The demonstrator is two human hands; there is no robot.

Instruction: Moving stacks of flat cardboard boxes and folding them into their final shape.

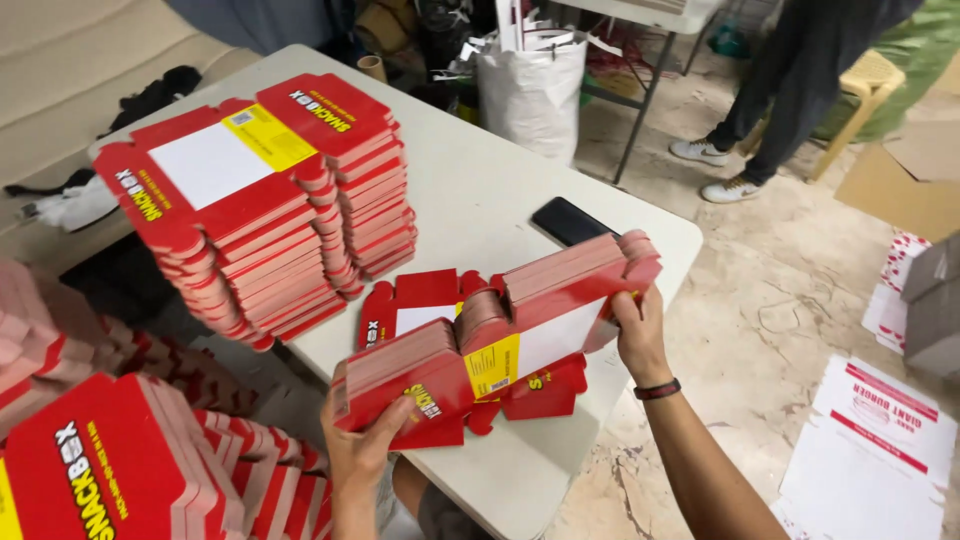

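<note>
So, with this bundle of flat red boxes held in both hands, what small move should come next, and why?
Probably lower the bundle onto the flat red box lying on the white table. The left hand and right hand grip its two ends just above that box, and a tall stack stands beside.
</note>
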